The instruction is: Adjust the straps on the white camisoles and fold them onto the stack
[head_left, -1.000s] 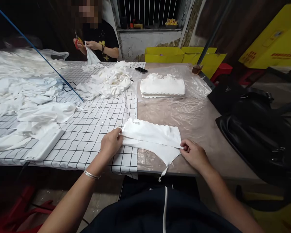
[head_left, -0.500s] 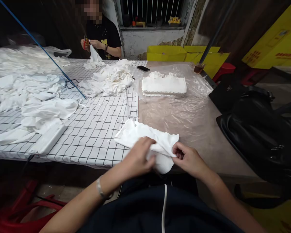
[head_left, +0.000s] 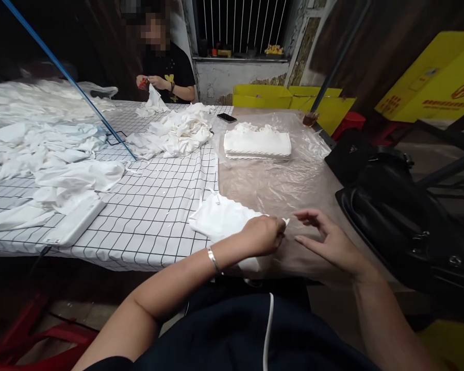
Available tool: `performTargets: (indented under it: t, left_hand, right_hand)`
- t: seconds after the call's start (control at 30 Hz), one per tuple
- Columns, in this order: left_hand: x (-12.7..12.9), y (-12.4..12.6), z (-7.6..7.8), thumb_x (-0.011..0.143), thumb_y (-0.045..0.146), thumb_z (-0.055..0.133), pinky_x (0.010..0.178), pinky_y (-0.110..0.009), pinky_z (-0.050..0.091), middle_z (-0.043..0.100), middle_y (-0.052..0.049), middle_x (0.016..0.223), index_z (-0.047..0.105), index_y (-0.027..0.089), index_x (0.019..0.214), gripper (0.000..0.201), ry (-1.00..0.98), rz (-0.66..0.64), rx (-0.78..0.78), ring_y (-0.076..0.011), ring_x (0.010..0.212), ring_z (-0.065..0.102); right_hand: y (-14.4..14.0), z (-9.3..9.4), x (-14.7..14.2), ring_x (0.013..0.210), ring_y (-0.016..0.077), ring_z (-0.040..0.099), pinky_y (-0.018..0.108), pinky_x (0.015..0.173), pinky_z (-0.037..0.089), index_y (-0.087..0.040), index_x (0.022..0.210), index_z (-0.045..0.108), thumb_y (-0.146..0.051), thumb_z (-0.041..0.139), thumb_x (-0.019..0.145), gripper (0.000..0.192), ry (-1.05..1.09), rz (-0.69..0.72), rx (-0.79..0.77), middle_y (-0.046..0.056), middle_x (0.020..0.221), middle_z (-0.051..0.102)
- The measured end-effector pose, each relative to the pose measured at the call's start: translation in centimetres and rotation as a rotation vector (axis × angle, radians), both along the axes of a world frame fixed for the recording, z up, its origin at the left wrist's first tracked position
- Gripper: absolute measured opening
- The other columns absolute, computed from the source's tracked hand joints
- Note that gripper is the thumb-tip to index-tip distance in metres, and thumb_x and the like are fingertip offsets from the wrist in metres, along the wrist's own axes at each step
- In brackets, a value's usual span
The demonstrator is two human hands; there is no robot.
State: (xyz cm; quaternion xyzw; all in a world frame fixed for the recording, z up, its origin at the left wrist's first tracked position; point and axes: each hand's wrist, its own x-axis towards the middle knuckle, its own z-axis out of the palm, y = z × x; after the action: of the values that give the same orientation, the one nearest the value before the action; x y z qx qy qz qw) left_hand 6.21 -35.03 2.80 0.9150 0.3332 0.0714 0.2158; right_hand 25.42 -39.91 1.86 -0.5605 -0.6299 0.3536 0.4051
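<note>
A white cloth piece lies folded at the near edge of the table, across the seam between the checked cloth and the clear plastic sheet. My left hand has crossed over it and pinches its right corner. My right hand hovers just right of that corner with fingers spread, holding nothing. A neat stack of folded white pieces sits farther back on the plastic sheet.
Loose white cloth lies in a heap at mid table and in piles at the left. A phone and a cup sit at the back. Black bags crowd the right edge. A person handles cloth at the far end.
My left hand swept from the cloth's left end across to its right corner, folding it over. My right hand let go of the cloth and opened.
</note>
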Motion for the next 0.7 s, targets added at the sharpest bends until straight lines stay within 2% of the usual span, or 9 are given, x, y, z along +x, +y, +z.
performTargets:
  t: [0.1, 0.17, 0.27, 0.33, 0.43, 0.53, 0.6, 0.7]
  left_hand:
    - [-2.1, 1.5, 5.3, 0.083, 0.013, 0.059, 0.068, -0.026, 0.048, 0.066, -0.004, 0.085, 0.064, 0.013, 0.086, 0.006, -0.282, -0.164, -0.189, -0.0147, 0.076, 0.062]
    - [-3.5, 3.1, 9.2, 0.081, 0.011, 0.063, 0.068, -0.025, 0.049, 0.065, -0.002, 0.080, 0.065, 0.013, 0.083, 0.003, -0.401, -0.234, -0.292, -0.0128, 0.074, 0.062]
    - [-5.5, 5.2, 14.2, 0.080, 0.013, 0.068, 0.067, -0.025, 0.050, 0.060, 0.000, 0.070, 0.065, 0.011, 0.077, 0.004, -0.479, -0.129, -0.347, -0.0120, 0.072, 0.062]
    - [-6.8, 6.2, 16.6, 0.080, 0.014, 0.070, 0.073, -0.026, 0.050, 0.060, 0.000, 0.072, 0.066, 0.009, 0.083, 0.008, -0.496, -0.040, -0.335, -0.0116, 0.077, 0.061]
    - [-8.6, 7.5, 18.5, 0.083, 0.017, 0.069, 0.086, -0.031, 0.047, 0.063, -0.002, 0.078, 0.064, 0.003, 0.094, 0.018, -0.525, 0.079, -0.327, -0.0128, 0.090, 0.059]
    - [-9.9, 9.6, 18.7, 0.089, 0.020, 0.063, 0.092, -0.038, 0.045, 0.065, -0.005, 0.081, 0.061, -0.001, 0.096, 0.023, -0.563, 0.233, -0.323, -0.0161, 0.099, 0.056]
    - [-10.0, 11.9, 18.6, 0.091, 0.023, 0.061, 0.093, -0.041, 0.045, 0.065, -0.004, 0.080, 0.061, -0.002, 0.095, 0.025, -0.551, 0.297, -0.267, -0.0169, 0.101, 0.056]
    - [-9.1, 15.9, 19.3, 0.085, 0.024, 0.067, 0.094, -0.042, 0.045, 0.065, -0.002, 0.079, 0.063, 0.003, 0.091, 0.022, -0.510, 0.393, -0.040, -0.0172, 0.100, 0.056]
  right_hand:
    - [2.7, 3.0, -1.5, 0.112, 0.0234, 0.058, 0.037, 0.093, 0.048, -0.028, 0.123, 0.056, -0.032, 0.083, 0.059, 0.070, 0.247, 0.251, -0.052, 0.004, 0.119, 0.062]
    - [4.4, 4.9, -2.1, 0.103, 0.0225, 0.062, 0.035, 0.087, 0.051, -0.025, 0.117, 0.061, -0.031, 0.083, 0.058, 0.063, 0.259, 0.390, -0.127, 0.002, 0.107, 0.066]
    - [6.1, 6.4, -1.7, 0.089, 0.0223, 0.065, 0.034, 0.080, 0.052, -0.016, 0.092, 0.071, -0.034, 0.083, 0.059, 0.040, 0.121, 0.504, -0.302, 0.003, 0.089, 0.070]
    - [6.3, 6.6, -0.7, 0.083, 0.0219, 0.065, 0.034, 0.077, 0.052, -0.015, 0.089, 0.073, -0.038, 0.083, 0.061, 0.038, 0.083, 0.492, -0.424, 0.005, 0.086, 0.071]
    - [6.2, 6.5, 1.9, 0.078, 0.0198, 0.065, 0.032, 0.073, 0.052, -0.017, 0.091, 0.073, -0.044, 0.083, 0.060, 0.043, 0.107, 0.391, -0.459, 0.005, 0.088, 0.071]
    - [6.8, 7.1, 4.6, 0.075, 0.0195, 0.064, 0.030, 0.070, 0.050, -0.016, 0.080, 0.073, -0.048, 0.084, 0.057, 0.041, -0.008, 0.335, -0.404, 0.004, 0.080, 0.070]
    - [8.3, 8.4, 6.1, 0.075, 0.0193, 0.063, 0.030, 0.070, 0.049, -0.015, 0.070, 0.070, -0.049, 0.084, 0.055, 0.040, -0.128, 0.259, -0.300, 0.003, 0.073, 0.068]
    - [11.7, 12.3, 7.4, 0.073, 0.0151, 0.060, 0.029, 0.071, 0.045, -0.013, 0.070, 0.067, -0.047, 0.081, 0.061, 0.038, -0.262, 0.005, -0.019, 0.002, 0.070, 0.066]
